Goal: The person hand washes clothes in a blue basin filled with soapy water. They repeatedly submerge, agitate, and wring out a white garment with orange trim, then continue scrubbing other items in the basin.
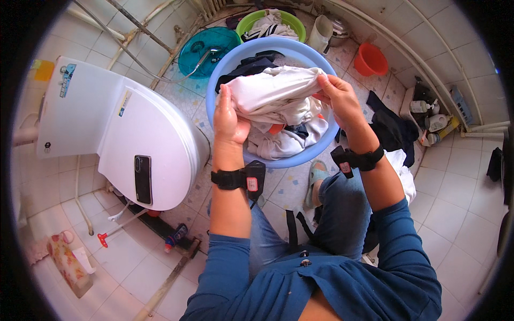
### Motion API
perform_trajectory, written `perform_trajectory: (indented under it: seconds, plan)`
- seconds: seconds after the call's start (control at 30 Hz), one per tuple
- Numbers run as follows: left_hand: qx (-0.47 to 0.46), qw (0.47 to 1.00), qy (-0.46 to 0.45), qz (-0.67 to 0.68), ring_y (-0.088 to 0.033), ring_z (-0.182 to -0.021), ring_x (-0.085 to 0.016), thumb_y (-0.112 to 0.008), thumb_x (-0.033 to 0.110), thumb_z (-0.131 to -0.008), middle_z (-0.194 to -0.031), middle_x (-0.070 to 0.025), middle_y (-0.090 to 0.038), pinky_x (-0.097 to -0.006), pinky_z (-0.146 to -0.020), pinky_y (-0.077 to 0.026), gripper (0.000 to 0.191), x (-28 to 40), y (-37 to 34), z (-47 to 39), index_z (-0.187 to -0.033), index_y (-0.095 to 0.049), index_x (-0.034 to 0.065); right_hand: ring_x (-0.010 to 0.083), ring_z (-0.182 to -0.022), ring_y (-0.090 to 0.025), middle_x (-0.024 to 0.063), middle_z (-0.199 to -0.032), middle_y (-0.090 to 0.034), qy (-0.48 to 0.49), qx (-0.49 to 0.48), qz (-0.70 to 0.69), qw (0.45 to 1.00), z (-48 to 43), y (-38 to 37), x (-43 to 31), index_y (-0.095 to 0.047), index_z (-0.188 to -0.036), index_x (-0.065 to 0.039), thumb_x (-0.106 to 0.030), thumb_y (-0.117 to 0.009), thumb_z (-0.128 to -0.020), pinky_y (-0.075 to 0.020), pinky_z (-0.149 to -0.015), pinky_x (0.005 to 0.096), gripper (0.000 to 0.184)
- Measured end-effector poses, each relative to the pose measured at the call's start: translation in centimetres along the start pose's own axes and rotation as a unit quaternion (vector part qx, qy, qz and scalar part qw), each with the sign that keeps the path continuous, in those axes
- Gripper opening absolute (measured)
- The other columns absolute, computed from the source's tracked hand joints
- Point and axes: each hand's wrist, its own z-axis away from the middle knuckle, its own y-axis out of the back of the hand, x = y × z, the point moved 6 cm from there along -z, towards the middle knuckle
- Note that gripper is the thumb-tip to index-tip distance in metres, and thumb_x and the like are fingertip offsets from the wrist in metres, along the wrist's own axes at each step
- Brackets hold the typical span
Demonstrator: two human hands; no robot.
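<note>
A wet white garment [273, 89] is stretched between my two hands above a light blue plastic basin [216, 80]. My left hand [229, 118] supports its left end, thumb up along the cloth and the other fingers partly hidden behind it. At the right end, my right hand [337, 96] pinches a gathered part between thumb and fingers. Beneath it, the basin holds more laundry: dark cloth [251, 69] at the far left, white cloth [277, 142] toward the near side, and some orange patches. Suds show near the basin's far right side.
Left stands a white toilet [160, 132] with a black smartphone [143, 180] on its lid. A teal basin [188, 52] with a shower head [215, 50], a green basin [299, 26] and a red bucket [370, 59] are beyond. Dark clothes [391, 128] lie right, near a bottle caddy [409, 106].
</note>
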Motion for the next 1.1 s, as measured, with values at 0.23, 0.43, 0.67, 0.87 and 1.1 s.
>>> perform_trajectory:
  seconds: [0.23, 0.43, 0.67, 0.87, 1.1]
  plan:
    - [0.028, 0.999, -0.027, 0.009, -0.055, -0.109, -0.023, -0.044, 0.046, -0.094, -0.115, -0.0089, -0.059, -0.0391, -0.096, -0.041, 0.05, 1.4, -0.6, 0.3, -0.119, -0.053, 0.0038, 0.0167, -0.086, -0.063, 0.009, -0.1, -0.065, -0.032, -0.027, 0.243, 0.969, 0.4, 1.7, 0.3, -0.061, -0.109, 0.001, -0.029, -0.05, -0.096, -0.0503, -0.081, 0.0298, 0.034]
    - [0.059, 0.996, -0.062, -0.013, -0.054, -0.11, -0.025, -0.062, 0.036, -0.088, -0.119, -0.0109, -0.056, -0.0389, -0.094, -0.044, 0.052, 2.7, 1.7, 0.5, -0.126, -0.045, 0.0058, 0.0249, -0.097, -0.063, 0.0144, -0.111, -0.062, -0.054, 0.016, -0.117, 0.992, 0.5, 3.8, 0.5, -0.054, -0.117, -0.002, -0.03, -0.042, -0.099, -0.0485, -0.092, 0.0395, 0.035]
    - [-0.004, 0.875, -0.105, -0.473, -0.054, -0.108, -0.022, -0.081, 0.006, -0.065, -0.124, -0.0147, -0.052, -0.0337, -0.091, -0.045, 0.078, 1.0, 1.7, 0.2, -0.131, -0.039, 0.0017, 0.0227, -0.091, -0.062, 0.0099, -0.1, -0.062, -0.002, 0.102, -0.242, 0.965, -1.4, 7.3, 0.8, -0.053, -0.107, -0.005, -0.032, -0.037, -0.099, -0.051, -0.084, 0.0398, 0.032]
    - [0.054, 0.749, 0.032, -0.659, -0.06, -0.087, -0.023, -0.065, 0.017, -0.081, -0.096, -0.0124, -0.066, -0.0335, -0.08, -0.046, 0.033, -2.1, 3.8, 0.2, -0.111, -0.064, 0.0036, 0.0245, -0.082, -0.06, 0.0113, -0.091, -0.059, -0.097, 0.077, 0.456, 0.881, -2.2, 9.1, 3.5, -0.059, -0.101, -0.003, -0.031, -0.059, -0.087, -0.0502, -0.071, 0.0376, 0.031]
    - [0.065, 0.954, -0.057, -0.286, -0.055, -0.091, -0.012, -0.056, 0.01, -0.09, -0.097, -0.0026, -0.062, -0.0272, -0.08, -0.044, 0.017, -2.3, 2.1, -0.7, -0.104, -0.061, 0.0016, 0.0342, -0.093, -0.059, 0.0151, -0.096, -0.063, 0.107, -0.185, 0.673, 0.708, -2.1, -0.4, 4.6, -0.063, -0.1, -0.009, -0.024, -0.059, -0.085, -0.046, -0.081, 0.0407, 0.022]
